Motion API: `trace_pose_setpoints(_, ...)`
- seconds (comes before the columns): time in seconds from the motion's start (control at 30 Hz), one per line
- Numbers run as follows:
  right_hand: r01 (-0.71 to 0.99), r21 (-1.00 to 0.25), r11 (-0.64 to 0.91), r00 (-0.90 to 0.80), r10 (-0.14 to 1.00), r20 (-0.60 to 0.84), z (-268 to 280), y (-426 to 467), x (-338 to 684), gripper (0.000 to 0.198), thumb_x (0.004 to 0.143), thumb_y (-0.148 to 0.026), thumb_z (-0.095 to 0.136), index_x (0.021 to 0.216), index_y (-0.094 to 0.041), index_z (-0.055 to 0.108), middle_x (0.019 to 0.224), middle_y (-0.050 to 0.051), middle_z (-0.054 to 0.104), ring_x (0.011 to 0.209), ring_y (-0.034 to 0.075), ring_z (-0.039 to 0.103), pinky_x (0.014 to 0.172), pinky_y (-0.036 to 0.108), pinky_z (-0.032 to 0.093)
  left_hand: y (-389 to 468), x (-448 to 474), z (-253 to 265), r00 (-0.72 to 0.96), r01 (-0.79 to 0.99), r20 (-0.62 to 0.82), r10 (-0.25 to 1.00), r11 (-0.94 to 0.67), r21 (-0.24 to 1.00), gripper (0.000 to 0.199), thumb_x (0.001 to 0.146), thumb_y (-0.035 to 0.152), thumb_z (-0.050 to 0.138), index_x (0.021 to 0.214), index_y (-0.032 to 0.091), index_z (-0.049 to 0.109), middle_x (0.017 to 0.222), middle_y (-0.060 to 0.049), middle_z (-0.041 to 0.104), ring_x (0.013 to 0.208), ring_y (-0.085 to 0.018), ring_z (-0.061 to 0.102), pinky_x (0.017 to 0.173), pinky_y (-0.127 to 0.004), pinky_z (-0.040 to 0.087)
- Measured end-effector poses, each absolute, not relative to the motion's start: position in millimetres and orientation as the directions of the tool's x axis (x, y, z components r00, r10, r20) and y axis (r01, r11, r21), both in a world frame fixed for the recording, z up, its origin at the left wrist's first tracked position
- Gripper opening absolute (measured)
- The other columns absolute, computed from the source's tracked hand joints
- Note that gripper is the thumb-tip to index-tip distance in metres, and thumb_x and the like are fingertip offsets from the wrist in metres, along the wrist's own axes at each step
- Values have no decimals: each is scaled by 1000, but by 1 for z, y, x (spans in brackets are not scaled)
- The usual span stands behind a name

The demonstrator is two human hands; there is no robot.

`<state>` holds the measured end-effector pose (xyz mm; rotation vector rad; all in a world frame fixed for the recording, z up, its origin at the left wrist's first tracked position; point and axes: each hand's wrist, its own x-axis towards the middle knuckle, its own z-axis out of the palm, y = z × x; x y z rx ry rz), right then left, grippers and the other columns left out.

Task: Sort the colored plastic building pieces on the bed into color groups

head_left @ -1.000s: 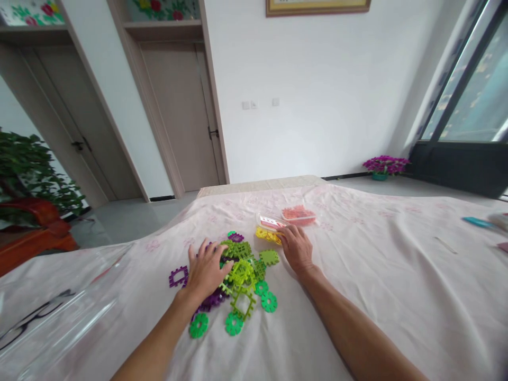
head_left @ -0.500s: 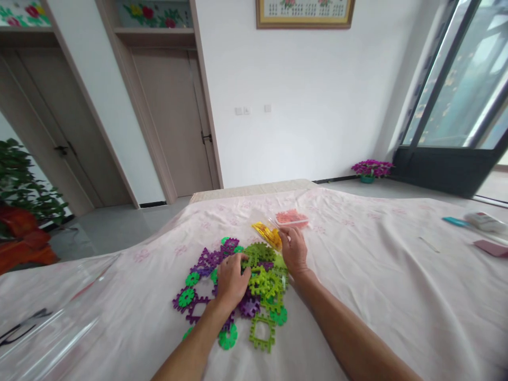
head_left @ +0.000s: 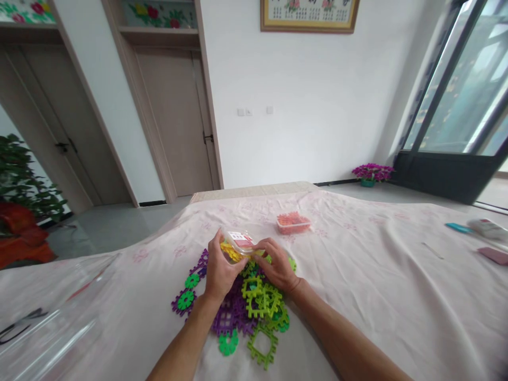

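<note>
My left hand point(head_left: 220, 269) grips the left side of a clear plastic box point(head_left: 243, 238) with a red-and-white label. Yellow plastic pieces point(head_left: 230, 252) show at its lower left. Closed on the box's right edge is my right hand point(head_left: 277, 266). The box is tilted above a pile of toothed building pieces: purple ones point(head_left: 226, 317) to the left, lime-green ones point(head_left: 262, 297) to the right, and round green discs point(head_left: 228, 343) among them. My hands hide part of the pile.
Beyond the pile, a clear tub of coral-pink pieces point(head_left: 293, 224) stands on the pale bedcover point(head_left: 357, 296). Eyeglasses point(head_left: 24, 323) and clear plastic packaging point(head_left: 59, 338) lie at the left. At the far right are a blue item point(head_left: 458, 227) and a dark pink one point(head_left: 493, 255).
The box with the yellow pieces has come nearer and left, away from the pink tub, and both hands now hold it. My left hand has risen off the pile.
</note>
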<state>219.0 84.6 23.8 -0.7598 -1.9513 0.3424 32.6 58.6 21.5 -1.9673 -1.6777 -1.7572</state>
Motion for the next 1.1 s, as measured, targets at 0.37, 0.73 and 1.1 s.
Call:
trace_pose_setpoints(0.37,654,-466,596,-330,779,534,74,60,209,36,95,-49,42,75,-21,54,63,-2,56,57,13,49,56,25,27,44,42,5,213,799,845,490,-585,138,68,91,26,53,150,20,20,145,-16,39,141,-30,32,115,-52,35)
trace_pose_setpoints(0.73,533,-641,552,-135,804,580,62,58,192,38,92,-35,41,58,-20,34,53,-5,32,50,9,32,51,25,20,43,35,5,206,795,860,466,-593,131,67,89,23,57,148,17,26,139,-17,45,137,-28,38,113,-49,38)
trace_pose_setpoints(1.1,304,-854,422,276,819,503,54,108,229,37,84,-39,47,56,-22,30,50,-6,32,50,10,32,49,23,24,47,16,7,145,825,822,551,-526,207,75,84,19,65,148,20,26,140,-16,42,138,-29,37,114,-51,36)
